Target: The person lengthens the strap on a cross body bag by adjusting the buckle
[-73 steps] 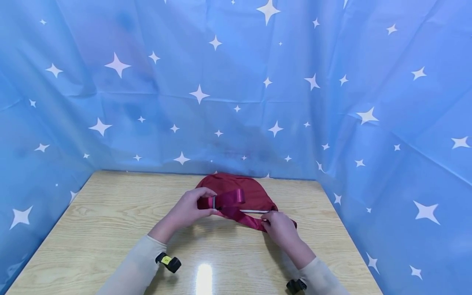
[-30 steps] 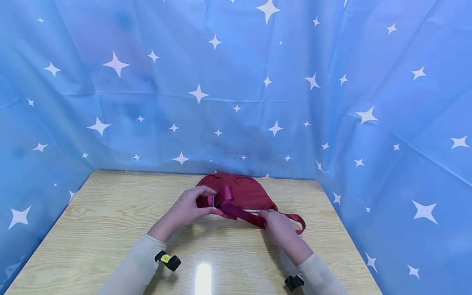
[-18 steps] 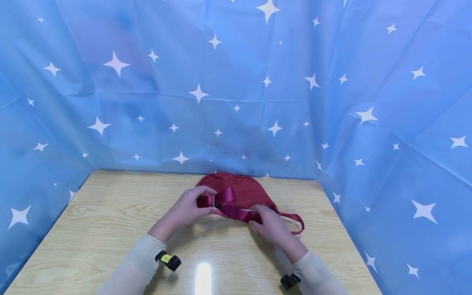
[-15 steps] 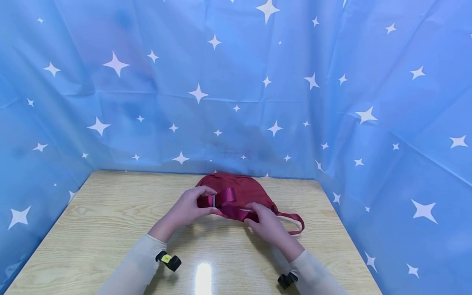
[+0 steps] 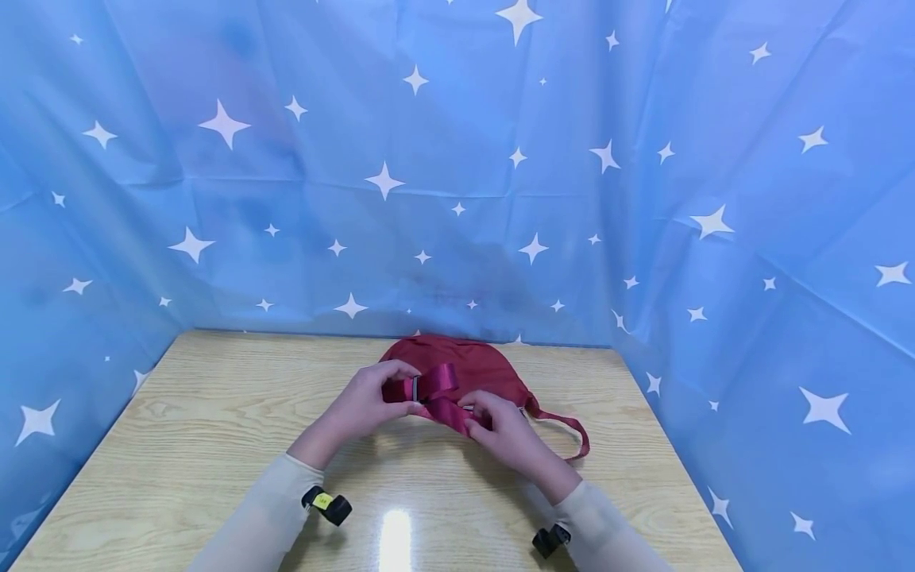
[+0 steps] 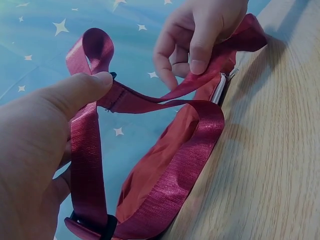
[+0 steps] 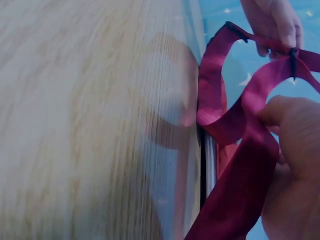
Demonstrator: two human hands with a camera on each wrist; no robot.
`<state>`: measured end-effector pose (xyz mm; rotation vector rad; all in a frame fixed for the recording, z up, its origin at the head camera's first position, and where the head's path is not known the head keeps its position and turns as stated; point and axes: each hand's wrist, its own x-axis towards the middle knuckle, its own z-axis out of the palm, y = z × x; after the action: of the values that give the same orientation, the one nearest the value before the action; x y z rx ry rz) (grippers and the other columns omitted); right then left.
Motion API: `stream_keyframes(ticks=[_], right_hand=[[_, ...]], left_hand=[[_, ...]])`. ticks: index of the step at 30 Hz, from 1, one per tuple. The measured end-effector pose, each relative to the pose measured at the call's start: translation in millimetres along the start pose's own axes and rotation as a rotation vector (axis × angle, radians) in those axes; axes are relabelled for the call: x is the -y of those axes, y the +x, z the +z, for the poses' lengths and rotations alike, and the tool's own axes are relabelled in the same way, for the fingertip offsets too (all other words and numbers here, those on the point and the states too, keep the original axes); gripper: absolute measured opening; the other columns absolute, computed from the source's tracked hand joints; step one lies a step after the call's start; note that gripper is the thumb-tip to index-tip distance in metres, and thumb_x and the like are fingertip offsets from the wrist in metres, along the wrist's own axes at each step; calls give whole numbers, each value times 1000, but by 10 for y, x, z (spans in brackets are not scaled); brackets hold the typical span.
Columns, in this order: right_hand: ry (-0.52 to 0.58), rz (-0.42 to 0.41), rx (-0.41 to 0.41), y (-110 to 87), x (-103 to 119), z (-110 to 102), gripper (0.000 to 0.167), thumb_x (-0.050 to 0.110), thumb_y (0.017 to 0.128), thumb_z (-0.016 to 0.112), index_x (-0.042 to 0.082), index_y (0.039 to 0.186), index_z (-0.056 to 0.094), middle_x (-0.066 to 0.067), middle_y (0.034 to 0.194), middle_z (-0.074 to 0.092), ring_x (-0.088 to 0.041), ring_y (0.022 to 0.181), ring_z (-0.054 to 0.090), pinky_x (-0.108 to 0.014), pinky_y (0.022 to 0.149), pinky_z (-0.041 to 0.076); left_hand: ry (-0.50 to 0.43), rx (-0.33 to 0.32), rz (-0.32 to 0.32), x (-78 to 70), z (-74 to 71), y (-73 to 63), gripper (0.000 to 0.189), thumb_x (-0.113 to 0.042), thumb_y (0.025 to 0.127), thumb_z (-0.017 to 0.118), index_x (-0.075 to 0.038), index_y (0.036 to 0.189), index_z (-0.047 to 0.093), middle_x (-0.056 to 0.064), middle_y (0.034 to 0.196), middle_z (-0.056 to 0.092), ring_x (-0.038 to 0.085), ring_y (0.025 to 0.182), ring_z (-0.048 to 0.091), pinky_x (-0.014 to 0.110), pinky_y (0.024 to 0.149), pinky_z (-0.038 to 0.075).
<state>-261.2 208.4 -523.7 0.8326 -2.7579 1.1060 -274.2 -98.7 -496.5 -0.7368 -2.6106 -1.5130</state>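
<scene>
A dark red waist bag (image 5: pixel 475 367) lies at the back of the table, its white zipper (image 6: pixel 218 90) along the near edge. My left hand (image 5: pixel 366 401) pinches the bag's shiny red strap (image 6: pixel 86 155) at a black strap slider (image 5: pixel 415 388), thumb on top in the left wrist view. A strap loop rises just beyond that thumb. My right hand (image 5: pixel 506 431) pinches the strap further along between thumb and fingers, a short way right of the slider. A second black buckle (image 6: pixel 109 227) sits lower on the strap in the left wrist view.
The wooden table (image 5: pixel 214 445) extends in front and to both sides. A blue star-print curtain (image 5: pixel 457 159) stands right behind the bag. The strap's slack loop (image 5: pixel 584 437) hangs out right of my right hand. Both sleeves carry a black wrist camera (image 5: pixel 327 506).
My right hand has slid leftward along the strap toward the slider, and the strap's slack now forms a loop on the right. The left hand stays put, still holding the strap at the slider.
</scene>
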Motion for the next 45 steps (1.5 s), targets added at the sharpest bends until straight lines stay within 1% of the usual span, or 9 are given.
stream_keyframes(ticks=[4,9,17,21,26,32,37,42,45], right_hand=[[7,-6,5,-36,-20,-37,29,9,100,81,23,124,73,11,87,61,-8,78,56,-29,72,52],[-21,49,-4,-103,-27,-118,30,10,101,82,25,125,74,12,91,61,-9,81,57,-29,75,53],[-205,121,-9,-144,-100,-170,25,8,99,83,21,119,75,10,101,68,-10,83,58,-32,79,56],[-282,156,0,-154,-143,-167,22,7,97,84,18,114,76,8,98,68,-9,79,56,-31,75,54],[-234,166,48,-125,-125,-140,20,11,99,81,13,118,75,7,91,64,-9,75,56,-32,70,53],[-149,115,90,-2,-49,-11,23,19,103,80,10,123,72,7,101,71,-9,89,67,-37,82,60],[-55,120,69,82,49,95,27,21,102,82,13,122,67,4,106,72,-13,95,68,-39,87,60],[33,103,36,110,128,153,27,15,102,82,19,121,63,9,98,66,-11,84,61,-32,77,55],[48,78,19,113,141,166,27,12,103,79,23,123,65,10,90,62,-10,75,56,-30,70,50]], left_hand=[[9,-1,9,9,-5,-3,46,-29,91,96,-22,130,74,-9,116,73,16,105,66,41,92,59],[9,-4,19,22,-3,-7,47,-25,90,96,-20,131,74,-9,116,74,15,104,67,40,92,59],[0,-22,25,40,9,-10,47,-24,88,97,-19,130,75,-6,116,74,16,103,67,44,91,60],[2,-28,25,36,10,-12,48,-25,88,97,-18,130,75,-6,116,73,17,105,67,47,95,59],[11,-29,23,33,8,-15,48,-22,89,97,-17,130,74,-6,116,73,18,106,66,47,97,58],[3,-26,11,29,5,-19,47,-21,89,96,-19,130,74,-5,115,73,18,105,66,46,96,58],[-12,-27,14,30,8,-17,46,-23,90,96,-20,130,75,-5,115,73,18,102,66,45,93,59],[-15,-27,20,39,6,-11,45,-23,90,96,-21,130,75,-6,115,73,18,102,67,44,92,59],[-19,-26,18,60,14,-8,44,-25,90,96,-21,129,75,-6,116,73,17,102,66,44,91,59]])
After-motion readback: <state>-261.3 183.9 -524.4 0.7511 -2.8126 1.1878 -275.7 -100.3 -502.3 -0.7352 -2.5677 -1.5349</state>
